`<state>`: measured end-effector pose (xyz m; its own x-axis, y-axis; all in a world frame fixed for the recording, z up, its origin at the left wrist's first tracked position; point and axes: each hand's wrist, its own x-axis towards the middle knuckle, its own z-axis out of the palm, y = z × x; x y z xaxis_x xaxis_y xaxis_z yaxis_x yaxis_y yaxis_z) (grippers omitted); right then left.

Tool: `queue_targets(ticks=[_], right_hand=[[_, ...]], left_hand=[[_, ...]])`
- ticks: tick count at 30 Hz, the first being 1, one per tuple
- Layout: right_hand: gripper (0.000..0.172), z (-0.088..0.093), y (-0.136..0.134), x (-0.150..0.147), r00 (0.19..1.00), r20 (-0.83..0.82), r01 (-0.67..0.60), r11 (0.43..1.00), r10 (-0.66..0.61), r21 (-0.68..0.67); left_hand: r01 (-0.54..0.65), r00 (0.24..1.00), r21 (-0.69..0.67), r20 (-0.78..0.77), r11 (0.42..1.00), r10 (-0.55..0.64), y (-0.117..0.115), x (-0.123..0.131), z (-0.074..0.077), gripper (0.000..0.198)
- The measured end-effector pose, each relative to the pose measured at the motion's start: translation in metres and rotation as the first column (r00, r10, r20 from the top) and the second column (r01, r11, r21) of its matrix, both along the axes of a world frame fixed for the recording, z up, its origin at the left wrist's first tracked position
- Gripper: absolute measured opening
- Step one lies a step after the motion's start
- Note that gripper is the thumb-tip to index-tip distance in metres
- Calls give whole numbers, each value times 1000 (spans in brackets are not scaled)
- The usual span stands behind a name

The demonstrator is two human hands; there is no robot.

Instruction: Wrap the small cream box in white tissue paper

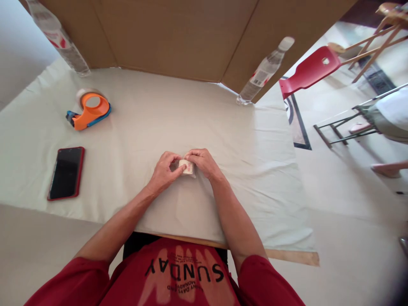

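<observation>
Both my hands meet at the middle of the cloth-covered table [223,127]. Between them is a small white packet [187,167] with red print. My left hand [164,172] pinches its left side with curled fingers. My right hand [204,162] grips its right side, fingers closed over the top. The packet rests on or just above the cloth; I cannot tell which.
An orange tape dispenser [90,109] lies at the far left, a red-cased phone [66,172] nearer on the left. Two plastic bottles [263,72] [60,40] stand against a brown cardboard screen [178,34]. A red chair [308,70] and another person's foot [387,169] are to the right.
</observation>
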<state>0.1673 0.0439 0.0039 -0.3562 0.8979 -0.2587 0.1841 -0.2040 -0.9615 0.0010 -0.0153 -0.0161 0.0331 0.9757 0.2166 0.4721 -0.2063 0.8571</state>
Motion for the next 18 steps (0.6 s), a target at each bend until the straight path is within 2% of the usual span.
queue_targets(ticks=[5, 8, 11, 15, 18], right_hand=[[22, 2, 2, 13, 992, 26, -128, 988, 127, 80], [27, 4, 0, 27, 965, 16, -264, 959, 263, 107], [39, 6, -3, 40, 937, 85, -347, 927, 338, 141], [56, 2, -12, 40, 915, 240, -380, 892, 323, 246], [47, -3, -19, 30, 926, 318, -310, 894, 205, 324]], left_hand=[[2, 1000, -27, 2, 1000, -2, 1, 0, 1, 16], [6, 1000, -44, 16, 999, -5, 2, 0, 0, 16], [0, 999, -67, 32, 998, 3, 3, -1, -1, 18], [-13, 999, -86, 28, 996, 15, 3, -1, -1, 18], [-17, 1000, -95, 22, 995, 19, 3, -2, 0, 16]])
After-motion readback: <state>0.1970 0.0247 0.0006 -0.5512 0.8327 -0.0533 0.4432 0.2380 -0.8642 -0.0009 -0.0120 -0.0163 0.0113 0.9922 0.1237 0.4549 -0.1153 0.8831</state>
